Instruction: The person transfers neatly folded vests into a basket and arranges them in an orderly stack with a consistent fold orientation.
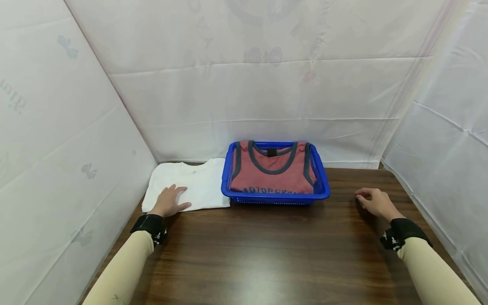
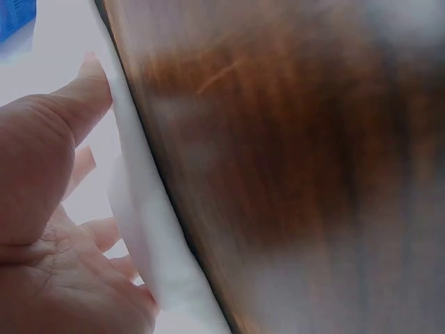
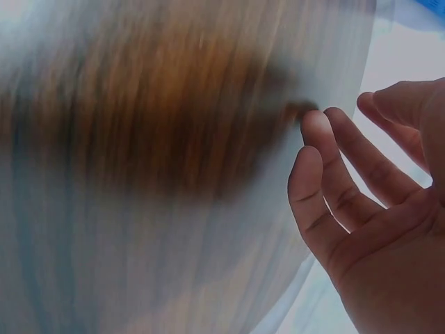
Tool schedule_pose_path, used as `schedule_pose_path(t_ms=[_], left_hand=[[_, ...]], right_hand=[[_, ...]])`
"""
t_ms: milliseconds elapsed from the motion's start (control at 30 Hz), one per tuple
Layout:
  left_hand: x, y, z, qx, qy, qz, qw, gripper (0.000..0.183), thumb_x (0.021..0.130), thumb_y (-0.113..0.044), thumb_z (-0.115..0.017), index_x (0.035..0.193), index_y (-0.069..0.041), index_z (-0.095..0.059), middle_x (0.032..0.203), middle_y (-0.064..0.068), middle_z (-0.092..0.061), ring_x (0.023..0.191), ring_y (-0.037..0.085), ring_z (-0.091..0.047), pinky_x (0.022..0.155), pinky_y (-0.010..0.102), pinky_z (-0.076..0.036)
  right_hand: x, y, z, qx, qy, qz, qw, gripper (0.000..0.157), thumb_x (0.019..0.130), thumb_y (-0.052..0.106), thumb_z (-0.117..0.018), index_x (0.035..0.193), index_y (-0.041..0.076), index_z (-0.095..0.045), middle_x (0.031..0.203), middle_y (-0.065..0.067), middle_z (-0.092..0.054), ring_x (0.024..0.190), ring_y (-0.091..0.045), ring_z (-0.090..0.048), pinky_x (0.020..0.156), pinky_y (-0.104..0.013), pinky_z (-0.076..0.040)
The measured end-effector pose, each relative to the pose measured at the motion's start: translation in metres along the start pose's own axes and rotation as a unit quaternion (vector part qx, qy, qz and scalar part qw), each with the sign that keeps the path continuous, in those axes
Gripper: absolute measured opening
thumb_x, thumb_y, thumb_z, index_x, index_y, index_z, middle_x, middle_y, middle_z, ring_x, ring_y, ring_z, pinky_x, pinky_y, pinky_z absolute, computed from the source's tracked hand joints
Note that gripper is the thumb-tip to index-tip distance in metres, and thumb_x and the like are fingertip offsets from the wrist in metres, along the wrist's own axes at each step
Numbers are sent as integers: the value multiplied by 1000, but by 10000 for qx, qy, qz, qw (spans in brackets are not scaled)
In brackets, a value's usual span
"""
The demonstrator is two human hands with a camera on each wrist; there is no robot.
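Note:
A white T-shirt (image 1: 202, 186) lies folded flat on the table, left of a blue plastic basket (image 1: 274, 196). My left hand (image 1: 168, 201) rests on its lower left part with the fingers spread; in the left wrist view the thumb (image 2: 87, 94) lies over the white cloth near its edge. Inside the basket is a folded red tank top (image 1: 272, 171) with dark grey trim and dark lettering. My right hand (image 1: 377, 203) is over the table, right of the basket and apart from it. Its fingers (image 3: 365, 160) are loosely bent and hold nothing.
The brown wooden table (image 1: 259, 254) reflects light near its front. White printed sheeting stands behind it (image 1: 267, 84) and on both sides, close to the left and right arms. Both wrists wear black bands.

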State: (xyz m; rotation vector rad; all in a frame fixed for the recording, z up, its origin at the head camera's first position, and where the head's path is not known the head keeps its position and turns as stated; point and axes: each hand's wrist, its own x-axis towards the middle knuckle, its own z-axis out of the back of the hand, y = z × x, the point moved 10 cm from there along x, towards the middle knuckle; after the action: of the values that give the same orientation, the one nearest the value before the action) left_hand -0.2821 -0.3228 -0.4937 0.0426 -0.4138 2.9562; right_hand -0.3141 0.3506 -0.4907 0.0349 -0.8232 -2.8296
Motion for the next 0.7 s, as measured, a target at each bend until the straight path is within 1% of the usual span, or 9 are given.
schedule_pose_path(t_ms=[200,367,500,600,667,700], left_hand=[[-14,-8,0,41,26,-177,9998,65,91,-33,-78,138,7,-58,142,42,-47,136,58,-39,115,66,-27],[-31,-13,1,7,-31,-339,9994,65,90,-33,-79,136,7,-59,141,41,-49,135,59,-41,115,66,-28],[-45,-16,2,-70,-144,-474,9987,64,88,-32,-80,135,7,-60,139,41,-50,134,59,-42,114,67,-29],[-55,-16,3,-166,-178,-452,9987,64,87,-31,-81,135,6,-60,140,42,-48,134,60,-41,113,67,-28],[-60,-15,3,-160,-205,-449,9987,65,86,-32,-82,135,5,-61,140,43,-47,133,61,-41,112,68,-29],[-63,-15,3,-161,-213,-456,9986,65,86,-32,-83,135,5,-61,141,43,-47,133,61,-41,112,69,-30]], right_hand=[[-1,10,-3,100,-76,47,9999,30,106,16,-56,125,-4,-67,113,-31,-69,76,-19,-71,64,-35,-54],[-2,14,-3,59,-122,71,9999,30,106,16,-56,125,-4,-67,113,-31,-69,75,-18,-71,66,-38,-54],[-3,13,-1,13,-152,131,9998,30,107,17,-55,126,-3,-67,105,-25,-73,73,-16,-70,67,-39,-52],[-5,13,-1,-3,-190,161,9997,30,107,17,-55,126,-3,-67,98,-19,-75,72,-16,-69,67,-38,-50],[-7,14,-1,-38,-234,195,9995,30,107,18,-55,127,-2,-66,97,-17,-75,72,-18,-69,66,-38,-50],[-8,15,-1,-56,-281,219,9994,30,107,17,-55,127,-2,-66,99,-18,-74,74,-20,-68,67,-40,-50]])
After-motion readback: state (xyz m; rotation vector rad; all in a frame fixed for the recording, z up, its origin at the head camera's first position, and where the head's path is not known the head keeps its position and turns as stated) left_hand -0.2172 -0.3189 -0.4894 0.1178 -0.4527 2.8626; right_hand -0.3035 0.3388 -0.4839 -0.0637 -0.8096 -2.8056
